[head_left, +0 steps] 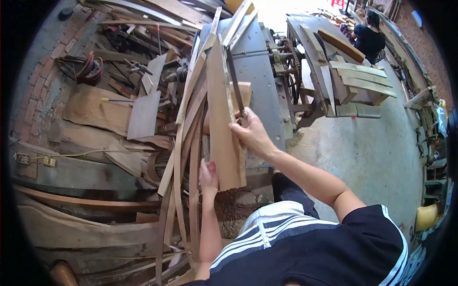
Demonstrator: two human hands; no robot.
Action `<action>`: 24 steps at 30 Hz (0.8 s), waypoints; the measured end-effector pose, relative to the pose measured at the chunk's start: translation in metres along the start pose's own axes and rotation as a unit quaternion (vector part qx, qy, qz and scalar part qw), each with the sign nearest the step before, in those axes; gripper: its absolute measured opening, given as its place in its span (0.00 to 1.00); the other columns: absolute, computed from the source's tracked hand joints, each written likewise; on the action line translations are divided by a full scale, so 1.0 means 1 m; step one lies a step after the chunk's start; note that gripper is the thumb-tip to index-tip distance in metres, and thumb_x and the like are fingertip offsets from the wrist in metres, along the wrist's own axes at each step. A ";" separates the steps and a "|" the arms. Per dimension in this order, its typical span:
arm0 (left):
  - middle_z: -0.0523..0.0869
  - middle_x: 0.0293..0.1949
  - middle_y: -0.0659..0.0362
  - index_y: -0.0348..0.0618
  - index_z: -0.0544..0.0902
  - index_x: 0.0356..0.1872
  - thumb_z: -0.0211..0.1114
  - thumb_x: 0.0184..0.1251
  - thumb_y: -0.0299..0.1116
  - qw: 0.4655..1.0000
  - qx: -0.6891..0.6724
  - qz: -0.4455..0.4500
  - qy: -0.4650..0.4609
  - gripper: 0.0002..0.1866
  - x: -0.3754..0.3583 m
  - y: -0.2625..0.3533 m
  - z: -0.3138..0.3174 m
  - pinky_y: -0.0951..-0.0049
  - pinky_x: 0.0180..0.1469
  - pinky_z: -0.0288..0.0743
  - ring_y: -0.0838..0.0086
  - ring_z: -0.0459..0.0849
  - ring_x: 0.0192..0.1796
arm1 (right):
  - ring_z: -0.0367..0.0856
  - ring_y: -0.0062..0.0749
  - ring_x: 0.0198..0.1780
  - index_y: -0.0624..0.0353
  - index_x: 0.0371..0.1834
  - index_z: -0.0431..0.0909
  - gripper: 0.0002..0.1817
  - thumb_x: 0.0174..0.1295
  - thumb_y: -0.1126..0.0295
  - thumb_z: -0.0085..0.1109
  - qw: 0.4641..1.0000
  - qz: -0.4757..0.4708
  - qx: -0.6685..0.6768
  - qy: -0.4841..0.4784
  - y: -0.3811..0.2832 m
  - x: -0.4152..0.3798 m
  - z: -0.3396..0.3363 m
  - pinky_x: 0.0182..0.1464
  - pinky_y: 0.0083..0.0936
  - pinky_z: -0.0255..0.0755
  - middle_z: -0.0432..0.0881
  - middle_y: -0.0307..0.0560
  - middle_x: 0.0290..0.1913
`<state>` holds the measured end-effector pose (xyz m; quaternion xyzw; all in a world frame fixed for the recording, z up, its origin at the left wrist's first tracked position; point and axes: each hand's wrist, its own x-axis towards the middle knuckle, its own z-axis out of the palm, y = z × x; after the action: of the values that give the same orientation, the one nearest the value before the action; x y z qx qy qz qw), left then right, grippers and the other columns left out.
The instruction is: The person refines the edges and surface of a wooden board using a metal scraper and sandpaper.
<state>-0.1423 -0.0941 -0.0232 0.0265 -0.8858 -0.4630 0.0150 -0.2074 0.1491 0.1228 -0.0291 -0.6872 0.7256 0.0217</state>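
A long wooden plank (223,119) with a rough, bark-like right edge lies lengthwise in front of me, its near end close to my body. My left hand (209,176) holds the plank's left edge near that end, fingers partly hidden by the wood. Farther up, my right hand (253,133) grips the right edge, thumb on the top face. A narrow dark strip (235,78) runs beside the plank down to my right fingers. Under the plank is a grey metal machine table (261,95). Long thin wood strips (183,157) lie in a loose bundle at the left.
Another machine (305,40) with chain and gears stands at the right, with pale boards (365,78) stacked by it. A person in dark clothing (369,38) sits farther back. Offcuts and a large slab (98,107) fill the left side. A yellow cable (100,151) crosses there.
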 end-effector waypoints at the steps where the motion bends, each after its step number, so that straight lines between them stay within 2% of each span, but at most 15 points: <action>1: 0.75 0.66 0.42 0.32 0.65 0.71 0.45 0.76 0.64 0.995 -0.101 0.016 -0.006 0.42 -0.005 0.016 -0.018 0.59 0.63 0.72 0.50 0.78 0.64 | 0.83 0.41 0.48 0.66 0.49 0.69 0.21 0.60 0.64 0.62 0.999 0.040 -0.007 -0.012 -0.012 -0.002 0.005 0.54 0.38 0.76 0.82 0.60 0.45; 2: 0.69 0.71 0.42 0.33 0.62 0.73 0.58 0.74 0.53 0.994 0.001 0.106 0.036 0.39 -0.025 0.089 -0.043 0.59 0.66 0.71 0.51 0.76 0.67 | 0.83 0.44 0.49 0.66 0.49 0.69 0.21 0.60 0.64 0.62 1.000 -0.008 0.000 0.001 -0.009 -0.001 0.016 0.54 0.39 0.75 0.82 0.61 0.45; 3: 0.69 0.71 0.42 0.33 0.62 0.73 0.58 0.74 0.53 0.993 0.002 0.108 0.037 0.39 -0.041 0.129 -0.055 0.59 0.66 0.71 0.51 0.76 0.67 | 0.83 0.46 0.50 0.66 0.49 0.68 0.21 0.60 0.65 0.62 0.999 -0.052 0.007 0.011 -0.004 -0.001 0.027 0.55 0.39 0.75 0.82 0.63 0.46; 5: 0.72 0.70 0.44 0.35 0.64 0.74 0.66 0.70 0.38 0.955 0.098 0.276 0.037 0.36 -0.065 0.171 -0.066 0.60 0.66 0.71 0.58 0.76 0.67 | 0.83 0.47 0.51 0.67 0.50 0.67 0.23 0.61 0.61 0.62 0.999 -0.038 0.012 0.005 -0.009 0.000 0.042 0.56 0.40 0.75 0.82 0.64 0.46; 7: 0.75 0.67 0.44 0.35 0.68 0.71 0.65 0.70 0.33 0.966 0.095 0.228 0.077 0.31 -0.070 0.169 -0.048 0.62 0.63 0.73 0.60 0.79 0.65 | 0.84 0.48 0.52 0.67 0.51 0.67 0.25 0.63 0.58 0.62 1.000 -0.022 0.017 -0.011 -0.012 0.002 0.054 0.56 0.40 0.74 0.82 0.65 0.46; 9: 0.79 0.64 0.44 0.35 0.71 0.69 0.65 0.69 0.28 0.972 0.090 0.187 0.110 0.28 -0.056 0.161 -0.044 0.64 0.61 0.75 0.63 0.81 0.62 | 0.81 0.34 0.37 0.60 0.48 0.64 0.19 0.69 0.60 0.61 0.998 -0.039 -0.042 -0.034 -0.010 0.007 0.057 0.37 0.30 0.75 0.78 0.52 0.37; 10: 0.83 0.57 0.46 0.34 0.75 0.66 0.65 0.70 0.28 0.974 0.026 0.179 0.139 0.24 -0.045 0.158 -0.046 0.66 0.55 0.76 0.66 0.84 0.55 | 0.85 0.44 0.38 0.59 0.59 0.67 0.20 0.73 0.58 0.54 0.977 -0.132 -0.167 -0.030 0.000 0.010 0.051 0.37 0.34 0.78 0.81 0.58 0.43; 12: 0.89 0.42 0.50 0.30 0.82 0.55 0.64 0.70 0.26 0.970 -0.068 0.123 0.198 0.15 -0.038 0.151 -0.046 0.72 0.39 0.78 0.76 0.85 0.38 | 0.85 0.50 0.38 0.56 0.65 0.66 0.22 0.75 0.56 0.50 0.949 -0.186 -0.252 -0.043 -0.022 -0.012 0.034 0.37 0.40 0.78 0.82 0.56 0.42; 13: 0.89 0.42 0.50 0.30 0.82 0.55 0.64 0.70 0.26 0.969 -0.068 0.123 0.205 0.15 -0.039 0.149 -0.049 0.72 0.39 0.78 0.76 0.85 0.38 | 0.85 0.55 0.38 0.53 0.71 0.66 0.25 0.76 0.53 0.45 0.911 -0.242 -0.330 -0.046 -0.031 -0.020 0.027 0.36 0.46 0.78 0.82 0.54 0.41; 14: 0.90 0.40 0.51 0.29 0.82 0.54 0.64 0.70 0.27 0.973 -0.095 0.089 0.192 0.15 -0.038 0.147 -0.053 0.72 0.38 0.77 0.78 0.84 0.36 | 0.85 0.46 0.30 0.45 0.77 0.61 0.28 0.75 0.58 0.47 0.891 -0.289 -0.347 -0.051 -0.031 -0.027 0.021 0.30 0.43 0.77 0.81 0.49 0.36; 15: 0.90 0.37 0.52 0.28 0.82 0.53 0.64 0.70 0.27 0.975 -0.122 0.055 0.177 0.14 -0.038 0.146 -0.055 0.72 0.36 0.77 0.80 0.83 0.35 | 0.85 0.46 0.30 0.45 0.77 0.61 0.28 0.75 0.58 0.47 0.891 -0.291 -0.345 -0.053 -0.033 -0.034 0.017 0.30 0.43 0.77 0.81 0.49 0.36; 17: 0.89 0.36 0.53 0.27 0.82 0.51 0.63 0.70 0.27 0.976 -0.105 0.059 0.181 0.14 -0.038 0.145 -0.056 0.72 0.37 0.77 0.78 0.85 0.35 | 0.84 0.42 0.27 0.43 0.76 0.63 0.28 0.71 0.64 0.51 0.845 -0.295 -0.417 -0.154 -0.048 -0.053 0.010 0.29 0.39 0.77 0.80 0.47 0.35; 18: 0.89 0.36 0.53 0.27 0.83 0.49 0.64 0.70 0.27 0.973 -0.103 0.081 0.190 0.13 -0.036 0.140 -0.054 0.71 0.39 0.78 0.76 0.85 0.35 | 0.83 0.40 0.26 0.41 0.73 0.68 0.29 0.68 0.67 0.55 0.827 -0.270 -0.467 -0.156 -0.055 -0.049 0.008 0.27 0.37 0.77 0.81 0.44 0.35; 21: 0.89 0.35 0.52 0.26 0.84 0.46 0.64 0.69 0.27 0.968 -0.122 0.087 0.199 0.12 -0.034 0.141 -0.058 0.69 0.41 0.78 0.72 0.87 0.36 | 0.83 0.42 0.27 0.40 0.70 0.72 0.25 0.69 0.63 0.56 0.843 -0.351 -0.380 -0.146 -0.051 -0.015 0.002 0.27 0.35 0.77 0.81 0.42 0.35; 24: 0.90 0.35 0.50 0.26 0.85 0.43 0.65 0.68 0.27 0.964 -0.133 0.083 0.213 0.11 -0.034 0.136 -0.058 0.68 0.43 0.78 0.69 0.88 0.38 | 0.85 0.43 0.31 0.33 0.68 0.75 0.21 0.72 0.57 0.52 0.843 -0.316 -0.418 -0.121 -0.076 -0.015 0.008 0.31 0.36 0.78 0.82 0.44 0.38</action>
<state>-0.1094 -0.0619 0.1219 0.0485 -0.7919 -0.5571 0.2455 -0.1936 0.1438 0.1993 0.2714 -0.8943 0.3215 0.1524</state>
